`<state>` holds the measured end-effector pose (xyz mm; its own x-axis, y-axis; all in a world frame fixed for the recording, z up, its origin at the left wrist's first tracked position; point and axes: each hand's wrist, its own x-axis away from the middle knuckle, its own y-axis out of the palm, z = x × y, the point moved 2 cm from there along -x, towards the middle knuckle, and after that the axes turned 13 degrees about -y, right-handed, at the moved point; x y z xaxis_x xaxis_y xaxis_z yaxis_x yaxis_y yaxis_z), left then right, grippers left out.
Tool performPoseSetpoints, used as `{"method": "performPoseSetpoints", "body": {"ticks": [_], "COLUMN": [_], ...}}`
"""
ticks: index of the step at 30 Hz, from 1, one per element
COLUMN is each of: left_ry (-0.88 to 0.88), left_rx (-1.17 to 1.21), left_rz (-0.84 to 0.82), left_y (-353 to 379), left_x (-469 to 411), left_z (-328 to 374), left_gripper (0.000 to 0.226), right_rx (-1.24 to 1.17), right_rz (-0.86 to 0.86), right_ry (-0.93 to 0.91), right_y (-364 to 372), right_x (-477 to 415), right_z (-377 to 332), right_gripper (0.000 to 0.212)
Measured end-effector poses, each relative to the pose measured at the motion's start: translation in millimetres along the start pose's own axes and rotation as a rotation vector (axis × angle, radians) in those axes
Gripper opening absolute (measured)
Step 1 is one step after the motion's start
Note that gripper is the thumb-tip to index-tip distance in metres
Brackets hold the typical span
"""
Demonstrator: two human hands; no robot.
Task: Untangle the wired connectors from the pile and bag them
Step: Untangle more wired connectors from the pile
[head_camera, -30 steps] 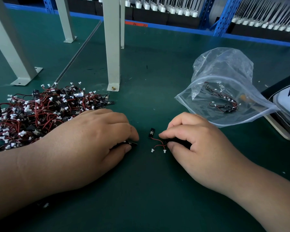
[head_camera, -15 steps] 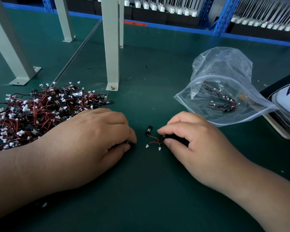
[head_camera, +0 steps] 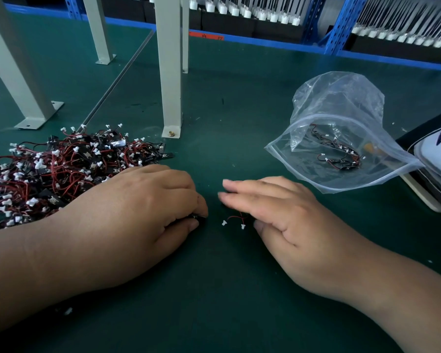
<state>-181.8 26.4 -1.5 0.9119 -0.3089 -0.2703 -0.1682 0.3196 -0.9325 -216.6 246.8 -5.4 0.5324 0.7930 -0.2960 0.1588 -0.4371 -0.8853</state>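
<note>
A tangled pile of wired connectors (head_camera: 61, 171), red and black wires with white plugs, lies on the green mat at the left. My left hand (head_camera: 143, 215) rests beside it, thumb and fingers pinching a small black part (head_camera: 197, 217) against the mat. My right hand (head_camera: 273, 212) lies flat with straight fingers over one loose connector (head_camera: 236, 221); its red wires and two white plugs stick out from under the fingers. A clear zip bag (head_camera: 341, 138) with several connectors inside lies at the right, mouth toward my hands.
Grey metal frame legs (head_camera: 171, 72) stand bolted to the mat behind the pile. A black and white object (head_camera: 438, 159) lies at the right edge under the bag's corner. Blue shelving with rows of white parts (head_camera: 265, 14) runs along the back.
My right hand has opened from a pinch to flat, straight fingers covering the loose connector's black board. The left hand has stayed in place.
</note>
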Motion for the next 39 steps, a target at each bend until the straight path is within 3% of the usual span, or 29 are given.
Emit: {"method": "performPoseSetpoints", "body": {"ticks": [4,15,22,32,39], "left_ry": [-0.006,-0.007,-0.012,0.010,0.001], "left_rx": [0.001,0.004,0.011,0.020,0.014], "left_rz": [-0.001,-0.008,-0.008,-0.026,-0.027], "left_y": [0.0,-0.5,-1.3,-4.0,-5.0], "left_x": [0.9,1.1,0.7,1.1,0.0], "left_z": [-0.2,-0.1,1.0,2.9,5.3], "left_gripper": [0.023,0.023,0.022,0.024,0.026], "right_rx": [0.011,-0.010,-0.127,-0.011,-0.071], "right_rz": [-0.041,0.050,0.148,0.280,0.315], "right_ry": [-0.010,-0.013,0.034,-0.027,0.025], "right_y": [2.2,1.8,-0.6,-2.9,-4.7], "right_x": [0.5,1.1,1.9,0.6,0.3], "right_z": [2.2,2.8,5.7,1.0,0.2], "right_gripper": [0.061,0.046,0.058,0.032,0.032]}}
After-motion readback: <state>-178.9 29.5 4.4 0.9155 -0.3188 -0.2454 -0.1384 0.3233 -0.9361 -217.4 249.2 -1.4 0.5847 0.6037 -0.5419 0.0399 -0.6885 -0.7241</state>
